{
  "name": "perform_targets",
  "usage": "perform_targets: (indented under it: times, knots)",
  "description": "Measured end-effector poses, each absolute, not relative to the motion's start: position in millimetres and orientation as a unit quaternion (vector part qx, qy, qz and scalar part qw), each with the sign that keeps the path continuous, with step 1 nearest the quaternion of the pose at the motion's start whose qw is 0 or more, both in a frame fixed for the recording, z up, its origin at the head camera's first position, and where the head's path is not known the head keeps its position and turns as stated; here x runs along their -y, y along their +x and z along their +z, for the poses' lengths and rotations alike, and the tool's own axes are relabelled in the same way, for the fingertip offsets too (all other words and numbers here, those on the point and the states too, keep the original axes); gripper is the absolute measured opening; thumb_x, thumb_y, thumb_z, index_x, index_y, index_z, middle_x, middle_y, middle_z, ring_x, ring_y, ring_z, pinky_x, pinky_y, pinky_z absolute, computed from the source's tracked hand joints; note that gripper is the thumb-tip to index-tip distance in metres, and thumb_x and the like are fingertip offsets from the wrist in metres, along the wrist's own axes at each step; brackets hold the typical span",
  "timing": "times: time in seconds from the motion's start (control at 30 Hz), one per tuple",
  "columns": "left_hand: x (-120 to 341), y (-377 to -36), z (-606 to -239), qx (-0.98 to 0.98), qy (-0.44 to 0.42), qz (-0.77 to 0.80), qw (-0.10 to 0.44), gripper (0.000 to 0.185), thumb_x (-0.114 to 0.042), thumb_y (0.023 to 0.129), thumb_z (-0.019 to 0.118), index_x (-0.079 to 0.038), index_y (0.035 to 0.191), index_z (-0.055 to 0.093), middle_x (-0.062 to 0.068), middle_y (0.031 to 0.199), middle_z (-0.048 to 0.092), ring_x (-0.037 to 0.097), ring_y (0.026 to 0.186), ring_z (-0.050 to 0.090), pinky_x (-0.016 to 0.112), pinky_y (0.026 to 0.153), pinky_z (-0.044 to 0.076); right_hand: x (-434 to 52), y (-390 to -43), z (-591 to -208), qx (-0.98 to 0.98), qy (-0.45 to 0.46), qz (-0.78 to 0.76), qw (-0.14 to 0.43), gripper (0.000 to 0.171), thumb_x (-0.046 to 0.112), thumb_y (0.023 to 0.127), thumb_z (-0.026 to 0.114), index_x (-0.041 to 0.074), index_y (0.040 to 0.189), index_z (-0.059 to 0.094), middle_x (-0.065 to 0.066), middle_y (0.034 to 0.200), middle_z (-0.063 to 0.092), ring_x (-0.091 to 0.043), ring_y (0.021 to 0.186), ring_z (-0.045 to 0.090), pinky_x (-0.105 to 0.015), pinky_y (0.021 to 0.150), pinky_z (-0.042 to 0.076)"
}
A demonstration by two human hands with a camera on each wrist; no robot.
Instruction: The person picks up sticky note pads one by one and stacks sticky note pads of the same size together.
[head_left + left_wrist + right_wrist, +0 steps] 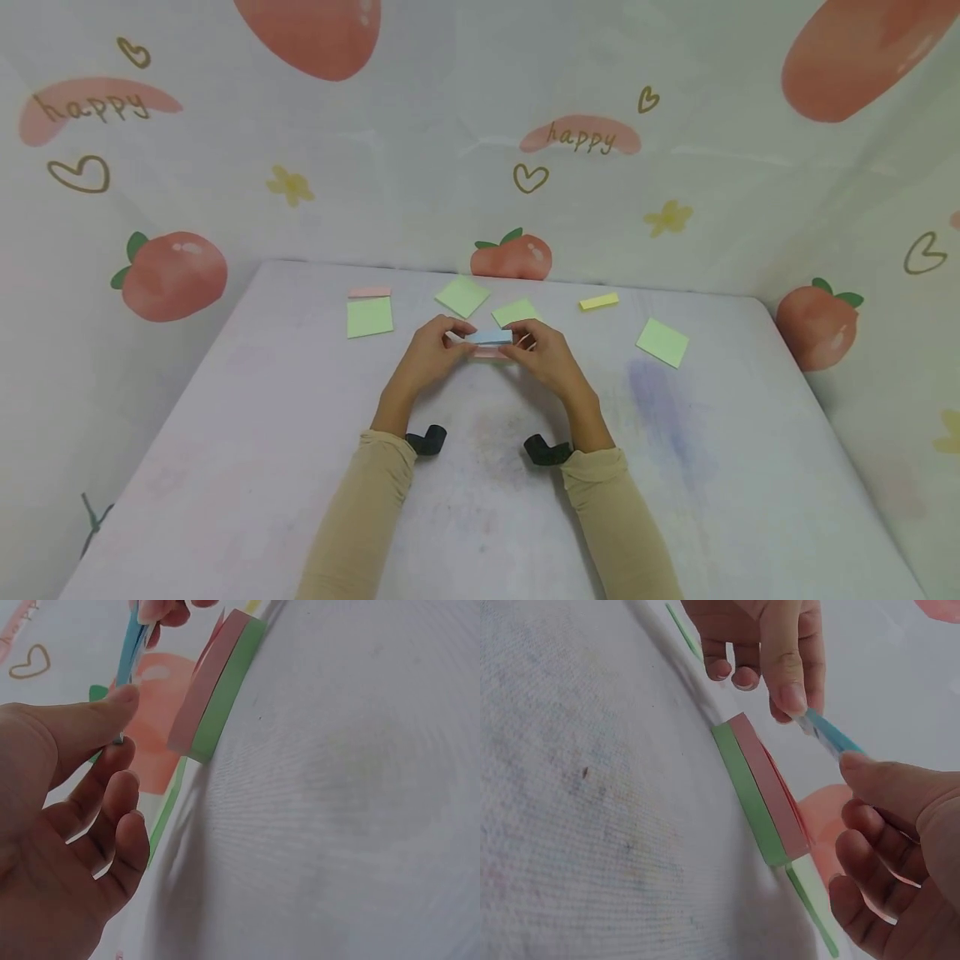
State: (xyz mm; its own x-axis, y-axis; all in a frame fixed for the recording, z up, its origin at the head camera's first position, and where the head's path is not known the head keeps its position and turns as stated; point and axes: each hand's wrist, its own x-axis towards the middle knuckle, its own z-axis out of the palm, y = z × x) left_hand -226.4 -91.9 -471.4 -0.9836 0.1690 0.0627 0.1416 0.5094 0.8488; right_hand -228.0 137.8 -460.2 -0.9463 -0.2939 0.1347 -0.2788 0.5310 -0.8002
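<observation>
Between both hands, a narrow blue sticky-note pad (pixel 489 337) is held level, one end in each hand. My left hand (pixel 437 350) pinches its left end between thumb and fingertips. At the right end, my right hand (pixel 542 350) does the same. Beneath the blue pad, apart from it, a pink pad (pixel 769 787) rests on a green pad (pixel 746 795) on the table. In the left wrist view the pink top layer (pixel 219 645) lifts a little from its pad. The hands partly cover a green square pad (pixel 516 312) behind them.
Green square pads lie at the left (pixel 370 317), the back middle (pixel 462 297) and the right (pixel 663 342). A pink strip (pixel 369 292) and a yellow strip (pixel 598 302) lie near the table's back edge, below a printed cloth wall (pixel 420 167).
</observation>
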Motion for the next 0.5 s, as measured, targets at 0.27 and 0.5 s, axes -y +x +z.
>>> perform_targets:
  times: [0.27, 0.5]
  knots:
    - [94.0, -227.2, -476.3, -0.872, 0.089, 0.481, 0.027, 0.026, -0.019, 0.091, 0.077, -0.016, 0.116, 0.073, 0.004, 0.115, 0.071, 0.018, 0.083, 0.058, 0.029, 0.076, 0.047, -139.3, -230.5, -462.6, -0.892, -0.145, -0.426, 0.045, 0.028, 0.016, 0.092, 0.075, 0.003, 0.117, 0.071, -0.008, 0.093, 0.064, -0.018, 0.079, 0.061, -0.025, 0.066, 0.047]
    - [94.8, -226.1, -476.8, -0.874, 0.09, 0.476, 0.037, 0.024, -0.02, 0.091, 0.077, -0.016, 0.115, 0.074, 0.004, 0.112, 0.071, 0.017, 0.084, 0.058, 0.028, 0.076, 0.047, -141.0, -231.4, -466.5, -0.895, -0.148, -0.417, 0.057, 0.028, 0.018, 0.092, 0.076, 0.004, 0.115, 0.072, -0.006, 0.091, 0.063, -0.016, 0.078, 0.061, -0.024, 0.065, 0.048]
